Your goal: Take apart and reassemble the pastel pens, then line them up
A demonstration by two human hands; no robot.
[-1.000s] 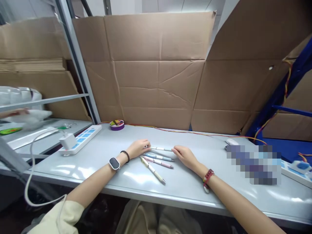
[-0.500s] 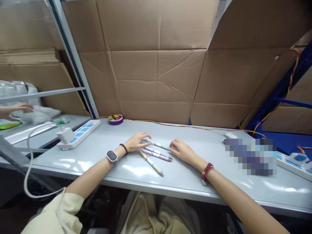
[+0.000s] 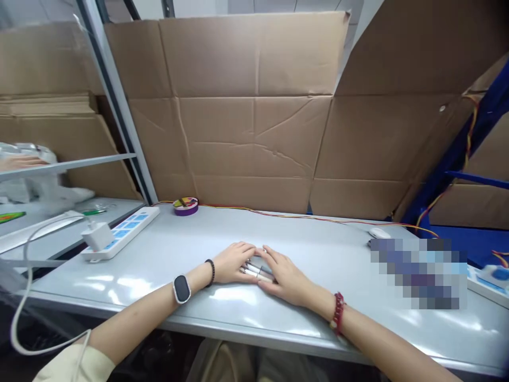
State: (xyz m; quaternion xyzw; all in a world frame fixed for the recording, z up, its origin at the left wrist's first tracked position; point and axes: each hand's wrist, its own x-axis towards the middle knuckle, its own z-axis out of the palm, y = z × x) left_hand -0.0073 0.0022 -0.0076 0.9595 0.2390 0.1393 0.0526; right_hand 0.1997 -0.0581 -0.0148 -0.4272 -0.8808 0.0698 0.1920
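Several slim pens point(image 3: 254, 270) lie bunched together on the grey tabletop point(image 3: 199, 307), framed by my two hands. Around their left ends curl the fingers of my left hand point(image 3: 234, 264), its thumb along the near side. My right hand point(image 3: 287, 275) closes round the right ends, thumb in front and fingers behind. The fingertips of both hands meet at the far side of the bunch. White and silvery barrels show in the gap; the rest of each pen is hidden beneath the hands.
At left stands a white power strip point(image 3: 137, 225) with a plugged-in charger point(image 3: 97, 236) and cable. A purple tape roll point(image 3: 185, 207) sits near the cardboard backing point(image 3: 238, 132). A white mouse point(image 3: 379, 233) and a blurred-out object point(image 3: 417, 276) lie right. Another person's hand point(image 3: 24, 162) shows far left.
Both hands have come together around the pens. The pens, fanned out before, are now drawn into a tight bunch between them. The view has tilted up slightly.
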